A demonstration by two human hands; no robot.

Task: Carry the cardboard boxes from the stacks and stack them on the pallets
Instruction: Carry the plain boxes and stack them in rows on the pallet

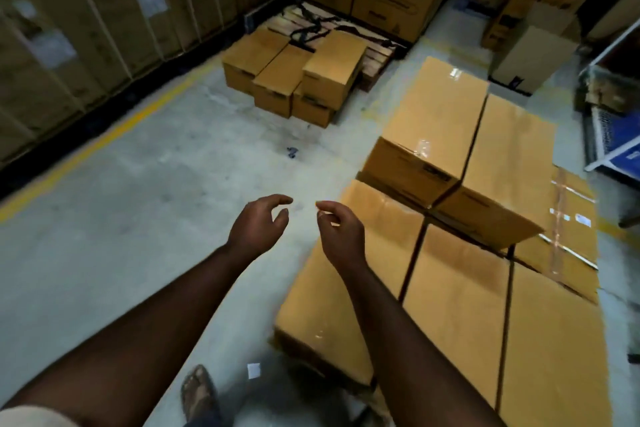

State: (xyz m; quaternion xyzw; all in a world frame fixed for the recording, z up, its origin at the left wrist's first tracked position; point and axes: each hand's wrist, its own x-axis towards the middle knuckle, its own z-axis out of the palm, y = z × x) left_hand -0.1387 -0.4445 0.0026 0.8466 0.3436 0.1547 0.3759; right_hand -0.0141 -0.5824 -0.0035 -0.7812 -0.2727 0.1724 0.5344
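Both arms reach forward in the lower middle of the frame, and neither carries anything. The left hand (pixel 258 225) hangs over bare concrete floor (pixel 138 218) with its fingers loosely curled and its thumb apart from them. The right hand (pixel 341 234) is just beside it, fingers loosely bent, over the near edge of the big stack of cardboard boxes (pixel 460 305) that fills the lower right. That stack has a flat lower layer of taped boxes, and two more boxes (pixel 460 146) lie side by side on top of it toward the right centre. In the upper middle, a smaller cluster of boxes (pixel 294 73) sits at the front of a wooden pallet (pixel 374 55); one box lies tilted across the others. Black straps (pixel 311 28) lie on the pallet's slats behind them. A sandalled foot (pixel 199 392) shows at the bottom edge
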